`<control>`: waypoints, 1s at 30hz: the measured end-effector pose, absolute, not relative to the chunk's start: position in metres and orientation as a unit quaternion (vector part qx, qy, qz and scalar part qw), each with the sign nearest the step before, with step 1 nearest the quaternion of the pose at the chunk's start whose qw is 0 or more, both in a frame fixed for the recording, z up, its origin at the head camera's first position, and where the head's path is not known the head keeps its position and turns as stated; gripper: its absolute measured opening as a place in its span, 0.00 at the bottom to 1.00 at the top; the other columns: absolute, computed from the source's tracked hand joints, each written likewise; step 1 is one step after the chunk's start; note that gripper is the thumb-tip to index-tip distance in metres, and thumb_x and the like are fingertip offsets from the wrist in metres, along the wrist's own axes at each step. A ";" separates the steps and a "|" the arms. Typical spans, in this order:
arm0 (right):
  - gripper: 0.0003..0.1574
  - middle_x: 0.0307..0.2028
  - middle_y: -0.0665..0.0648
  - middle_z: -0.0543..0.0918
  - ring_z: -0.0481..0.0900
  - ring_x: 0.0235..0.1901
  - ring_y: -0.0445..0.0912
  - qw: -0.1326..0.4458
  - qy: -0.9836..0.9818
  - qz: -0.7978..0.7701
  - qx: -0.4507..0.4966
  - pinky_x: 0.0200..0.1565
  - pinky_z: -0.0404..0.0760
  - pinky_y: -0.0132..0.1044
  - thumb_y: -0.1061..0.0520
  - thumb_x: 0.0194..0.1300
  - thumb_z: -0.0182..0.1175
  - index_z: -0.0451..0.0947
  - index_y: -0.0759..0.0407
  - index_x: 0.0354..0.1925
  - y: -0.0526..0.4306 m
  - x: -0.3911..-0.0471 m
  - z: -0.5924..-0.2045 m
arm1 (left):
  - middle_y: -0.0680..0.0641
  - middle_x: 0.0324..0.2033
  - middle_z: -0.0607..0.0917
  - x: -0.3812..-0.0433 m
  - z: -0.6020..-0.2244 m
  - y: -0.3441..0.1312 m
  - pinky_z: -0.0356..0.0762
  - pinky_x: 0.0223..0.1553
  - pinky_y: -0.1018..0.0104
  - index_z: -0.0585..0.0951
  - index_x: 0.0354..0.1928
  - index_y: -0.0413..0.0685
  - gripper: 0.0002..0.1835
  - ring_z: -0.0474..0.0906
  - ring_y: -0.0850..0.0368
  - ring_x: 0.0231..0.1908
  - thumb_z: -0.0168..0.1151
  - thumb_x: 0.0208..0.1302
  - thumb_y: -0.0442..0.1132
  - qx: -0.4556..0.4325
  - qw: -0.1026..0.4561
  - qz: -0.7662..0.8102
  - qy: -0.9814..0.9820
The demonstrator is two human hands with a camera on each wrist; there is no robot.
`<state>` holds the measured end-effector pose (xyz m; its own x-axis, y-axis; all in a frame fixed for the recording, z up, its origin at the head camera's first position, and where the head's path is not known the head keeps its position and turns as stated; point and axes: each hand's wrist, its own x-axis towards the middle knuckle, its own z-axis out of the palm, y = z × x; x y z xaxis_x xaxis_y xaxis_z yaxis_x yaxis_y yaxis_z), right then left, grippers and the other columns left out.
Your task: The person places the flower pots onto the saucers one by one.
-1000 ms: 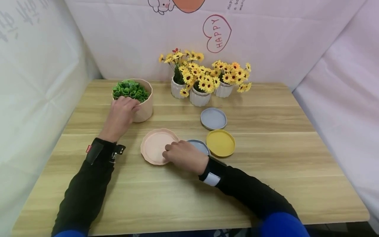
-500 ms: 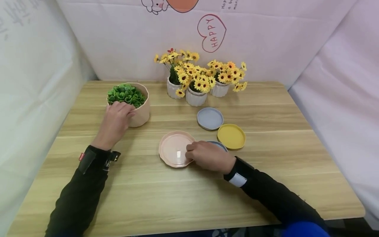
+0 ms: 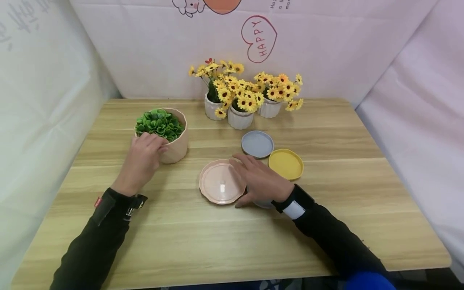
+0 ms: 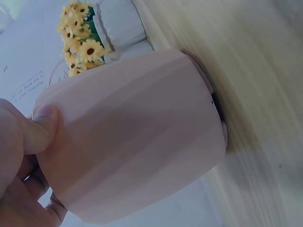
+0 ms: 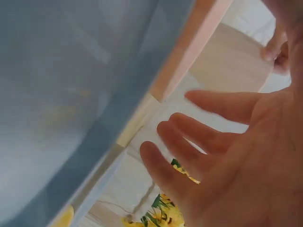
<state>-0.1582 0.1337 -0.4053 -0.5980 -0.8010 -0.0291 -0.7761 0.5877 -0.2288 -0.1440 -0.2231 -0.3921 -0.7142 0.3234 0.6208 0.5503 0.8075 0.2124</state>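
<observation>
My left hand [image 3: 141, 163] grips the near rim of a pale pink flowerpot [image 3: 178, 150] that holds a leafy green plant [image 3: 159, 123]. In the left wrist view the thumb presses the pot's outer wall [image 4: 137, 127], with the fingers over the rim and the base close to the tabletop. To the right of the pot, a pink scalloped saucer [image 3: 219, 183] lies on the table. My right hand [image 3: 262, 181], fingers spread, hovers at that saucer's right edge and holds nothing. Beneath this hand a blue-grey saucer [image 5: 85, 85] is mostly hidden in the head view.
A second blue-grey saucer [image 3: 257, 144] and a yellow saucer [image 3: 286, 164] lie beyond the right hand. Three white pots [image 3: 241, 120] of yellow flowers stand at the back of the wooden table [image 3: 188, 245], before a white cloth backdrop [image 3: 156, 52].
The right hand slid the pink saucer rightward, then spread its fingers and let go. The yellow saucer also shifted right. The left hand has brought the flowerpot slightly nearer the person.
</observation>
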 end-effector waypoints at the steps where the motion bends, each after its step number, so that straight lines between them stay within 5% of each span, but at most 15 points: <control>1: 0.75 0.78 0.70 0.62 0.64 0.76 0.62 0.073 0.888 -0.098 -0.443 0.77 0.70 0.57 0.28 0.48 0.81 0.61 0.66 0.78 0.132 -0.161 -0.407 | 0.38 0.34 0.87 -0.142 -0.393 -0.222 0.66 0.36 0.52 0.83 0.40 0.36 0.05 0.79 0.39 0.38 0.69 0.64 0.28 -0.243 0.293 -0.194 -0.904; 9: 0.76 0.74 0.69 0.67 0.70 0.72 0.57 0.150 0.895 -0.120 -0.403 0.71 0.79 0.47 0.30 0.45 0.84 0.59 0.66 0.76 0.119 -0.169 -0.412 | 0.40 0.33 0.86 -0.125 -0.397 -0.212 0.64 0.36 0.56 0.82 0.38 0.37 0.06 0.78 0.41 0.36 0.71 0.61 0.26 -0.257 0.293 -0.199 -0.899; 30: 0.75 0.71 0.70 0.68 0.70 0.69 0.57 0.161 0.899 -0.112 -0.392 0.74 0.75 0.48 0.34 0.45 0.85 0.59 0.70 0.75 0.107 -0.171 -0.404 | 0.42 0.31 0.84 -0.094 -0.384 -0.190 0.64 0.35 0.56 0.82 0.34 0.37 0.08 0.74 0.46 0.33 0.72 0.55 0.23 -0.280 0.343 -0.220 -0.869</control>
<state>-0.1713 0.1068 -0.4039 -0.6404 -0.7412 -0.2013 -0.6687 0.6670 -0.3286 -0.0938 -0.1898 -0.3842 -0.6079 0.3364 0.7192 0.6376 0.7466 0.1898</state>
